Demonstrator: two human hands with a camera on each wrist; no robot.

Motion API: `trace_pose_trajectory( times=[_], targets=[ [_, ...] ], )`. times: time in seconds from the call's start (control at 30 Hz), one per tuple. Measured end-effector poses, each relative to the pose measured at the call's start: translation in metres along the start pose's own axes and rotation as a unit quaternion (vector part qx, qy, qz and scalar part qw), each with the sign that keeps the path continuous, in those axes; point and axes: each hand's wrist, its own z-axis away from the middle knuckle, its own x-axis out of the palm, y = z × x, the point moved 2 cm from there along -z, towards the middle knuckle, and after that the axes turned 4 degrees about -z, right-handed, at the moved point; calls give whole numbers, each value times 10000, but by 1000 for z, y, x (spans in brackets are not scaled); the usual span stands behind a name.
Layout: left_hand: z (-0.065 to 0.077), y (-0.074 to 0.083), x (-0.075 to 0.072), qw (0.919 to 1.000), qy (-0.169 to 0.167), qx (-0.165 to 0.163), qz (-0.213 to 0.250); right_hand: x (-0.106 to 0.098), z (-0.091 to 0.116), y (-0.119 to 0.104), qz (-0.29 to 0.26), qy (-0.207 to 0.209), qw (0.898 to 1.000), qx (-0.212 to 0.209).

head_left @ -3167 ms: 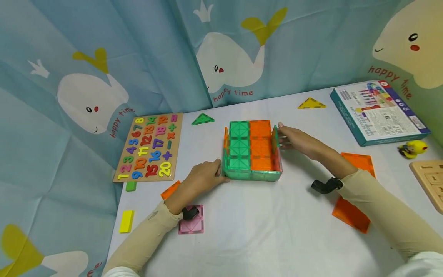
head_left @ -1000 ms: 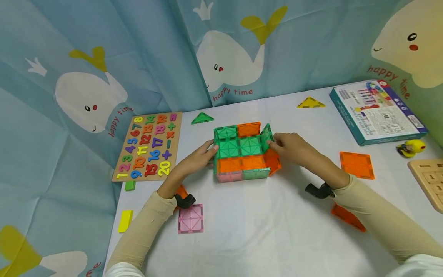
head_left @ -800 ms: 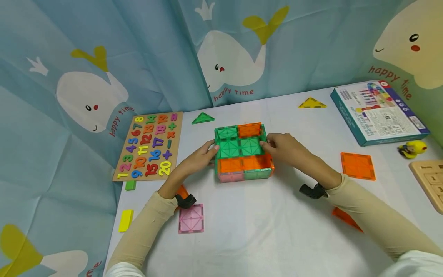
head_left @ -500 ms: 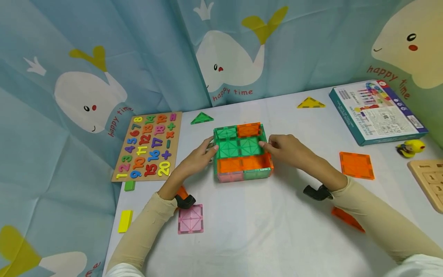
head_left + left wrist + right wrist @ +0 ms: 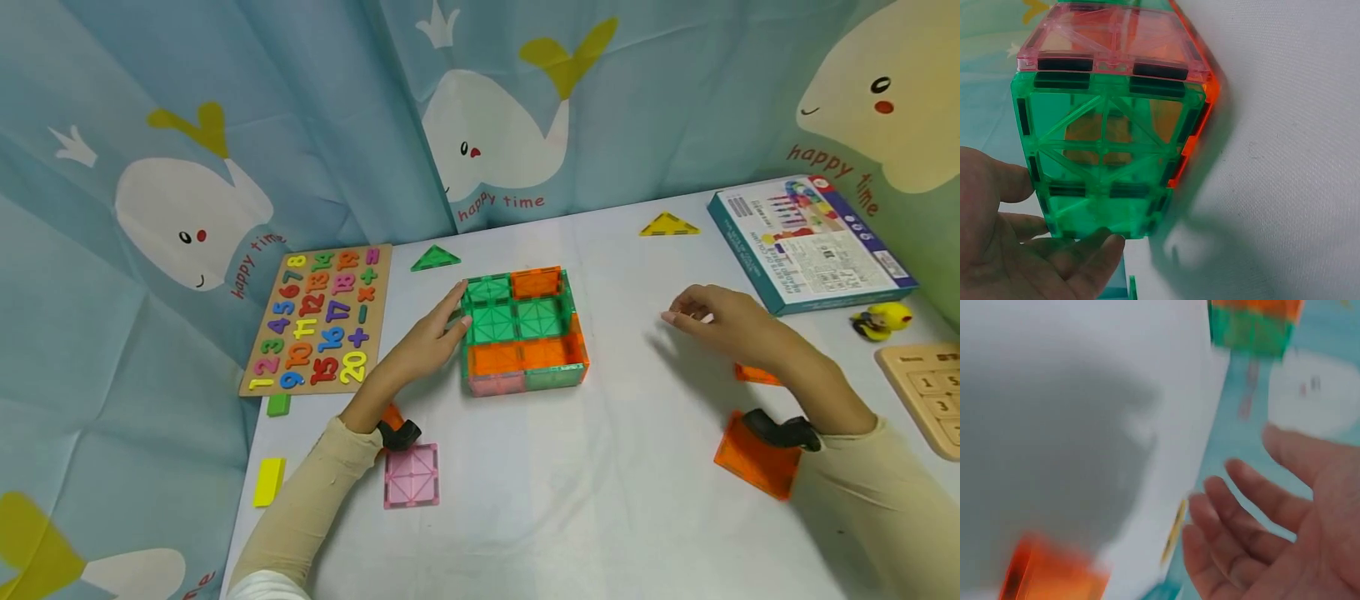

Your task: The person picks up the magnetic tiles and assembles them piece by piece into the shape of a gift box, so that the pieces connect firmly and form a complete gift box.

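- Head view shows your tile box [image 5: 525, 381] on the table [image 5: 637, 442], roofless, with green, orange and pink tiles standing as walls round its green and orange floor.
- Your left hand [image 5: 423, 343] touches the box's left side, thumb at the rim; its grip looks loose and wide, seemingly steadying the walls rather than clasping them.
- Your right hand [image 5: 723, 321] hangs to the right of the box, well apart from it, fingers lightly bent and holding nothing; the blurred right wrist view agrees.
- Judging by the full ring of walls, you seem to have one course finished and to be between placements.
- If you build on, your next move probably calls for a loose square, such as the orange tile [image 5: 753, 467] beneath your right wrist or the pink tile [image 5: 411, 479], with your left hand guarding against a wall tipping.
- You can read "happy time" repeated on the curtain [image 5: 300, 75] and "FIVE SETS OF COLUMN" on the product box [image 5: 810, 246]; its smaller print is too fine, and no brand can be made out.
- Your number board [image 5: 373, 333] carries coloured numerals 1 to 20 plus arithmetic signs; the wooden board [image 5: 896, 362], cut off by the frame, shows digits including 1 and 3.
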Motion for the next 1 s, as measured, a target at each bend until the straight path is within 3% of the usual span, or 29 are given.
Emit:
trace_pose_trajectory(
  times=[0.23,0.5,0.67,0.87,1.0],
  targets=[
    [0,-1,0,10000,-54,-3,-46,-27,45,66,-19,-553,9954,786],
    [0,0,0,9999,-60,9,-85,-15,74,109,-396,-652,9912,1078],
    [1,-1,0,9999,-65,2,-121,-6,78,115,-365,-517,9938,909],
    [1,-1,0,9999,-62,-24,-76,-9,76,109,91,-350,9945,981],
    [1,-2,0,9999,-94,-86,0,-8,68,97,328,-197,9973,620]
  ],
)
